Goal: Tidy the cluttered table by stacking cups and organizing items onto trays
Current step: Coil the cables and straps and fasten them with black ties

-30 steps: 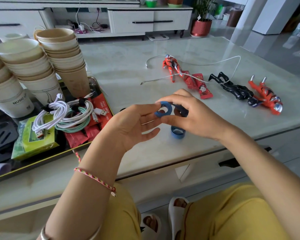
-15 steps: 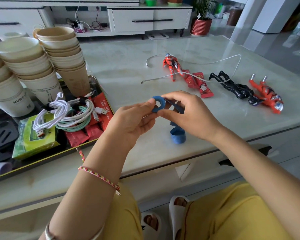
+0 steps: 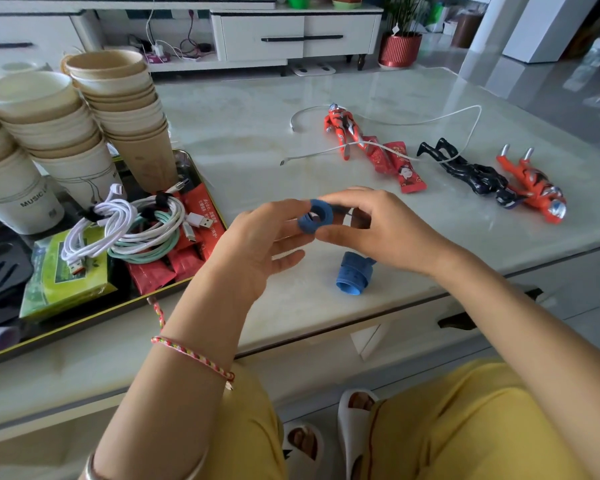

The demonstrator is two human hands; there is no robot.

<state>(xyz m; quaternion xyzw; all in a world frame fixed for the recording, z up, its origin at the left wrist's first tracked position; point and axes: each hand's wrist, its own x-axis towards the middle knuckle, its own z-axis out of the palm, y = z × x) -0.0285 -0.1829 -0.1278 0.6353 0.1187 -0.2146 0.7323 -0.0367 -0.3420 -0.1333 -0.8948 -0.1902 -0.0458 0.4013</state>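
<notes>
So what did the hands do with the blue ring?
The left hand and right hand keep pinching the small blue rolled strap, shifting it slightly left and turning it. Nothing was let go. The other blue roll on the marble table, three toy figures and stacked paper cups stayed put.

Both bare arms come in from the bottom and meet in the middle. Left grip [image 3: 257, 244] is kinda palm-up, thumb and forefinger pinching a blue ring [image 3: 315, 216], other fingers loose. Right grip [image 3: 378, 230] pinches the same ring from the other side, knuckles up.
</notes>
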